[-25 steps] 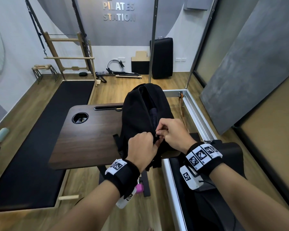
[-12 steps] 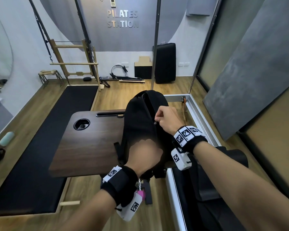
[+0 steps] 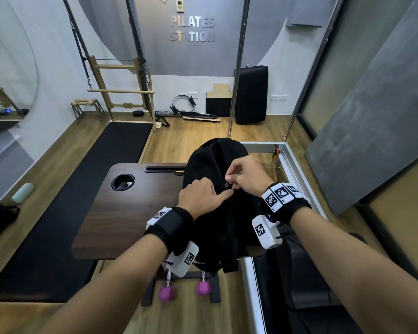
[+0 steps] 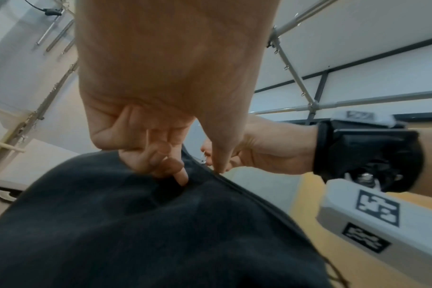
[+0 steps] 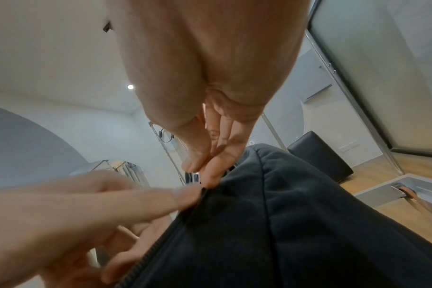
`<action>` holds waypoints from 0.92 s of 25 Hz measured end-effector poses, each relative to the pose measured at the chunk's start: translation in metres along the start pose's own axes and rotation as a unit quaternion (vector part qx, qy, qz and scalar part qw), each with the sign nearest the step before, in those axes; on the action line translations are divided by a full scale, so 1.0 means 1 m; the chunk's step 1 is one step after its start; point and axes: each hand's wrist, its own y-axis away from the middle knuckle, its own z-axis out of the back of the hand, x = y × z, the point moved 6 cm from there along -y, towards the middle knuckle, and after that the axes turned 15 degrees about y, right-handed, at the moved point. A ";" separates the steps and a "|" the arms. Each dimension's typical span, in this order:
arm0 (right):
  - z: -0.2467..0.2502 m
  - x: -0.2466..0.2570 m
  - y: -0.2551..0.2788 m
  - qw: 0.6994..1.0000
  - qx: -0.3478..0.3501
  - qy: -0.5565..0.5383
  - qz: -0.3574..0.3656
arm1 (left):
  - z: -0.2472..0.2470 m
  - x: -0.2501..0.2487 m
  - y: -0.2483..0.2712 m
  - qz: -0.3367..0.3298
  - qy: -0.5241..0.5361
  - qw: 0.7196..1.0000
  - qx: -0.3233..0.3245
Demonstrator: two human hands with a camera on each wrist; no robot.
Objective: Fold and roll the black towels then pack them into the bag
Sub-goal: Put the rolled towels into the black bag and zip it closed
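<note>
Two hands work centre frame. Left hand [image 3: 204, 197], left of the seam, has its fingers [image 4: 160, 163] curled into the bag [image 3: 210, 165] on the counter [image 3: 121, 213], likely bracing it; right hand [image 3: 247, 178] pinches the zipper pull [image 3: 227, 184]. No towels are visible.

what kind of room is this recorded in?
Almost certainly a pilates studio: the wall sign reads "PILATES STATION", a wooden ladder frame stands by the wall, a black floor mat lies beside the table, and purple dumbbells sit on the floor.
</note>
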 end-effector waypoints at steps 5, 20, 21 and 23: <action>-0.002 -0.003 -0.020 1.000 -0.014 0.019 -0.013 | -0.022 0.016 -0.031 0.007 0.098 0.985 0.140; 0.027 -0.005 -0.164 0.994 -0.083 0.044 -0.061 | -0.035 0.014 -0.063 -0.004 0.096 0.909 0.405; 0.026 -0.005 -0.171 0.993 -0.081 0.048 -0.067 | -0.034 0.015 -0.065 0.000 0.100 0.903 0.418; 0.022 -0.003 -0.181 0.993 -0.071 0.050 -0.075 | -0.030 0.018 -0.069 0.014 0.120 0.890 0.440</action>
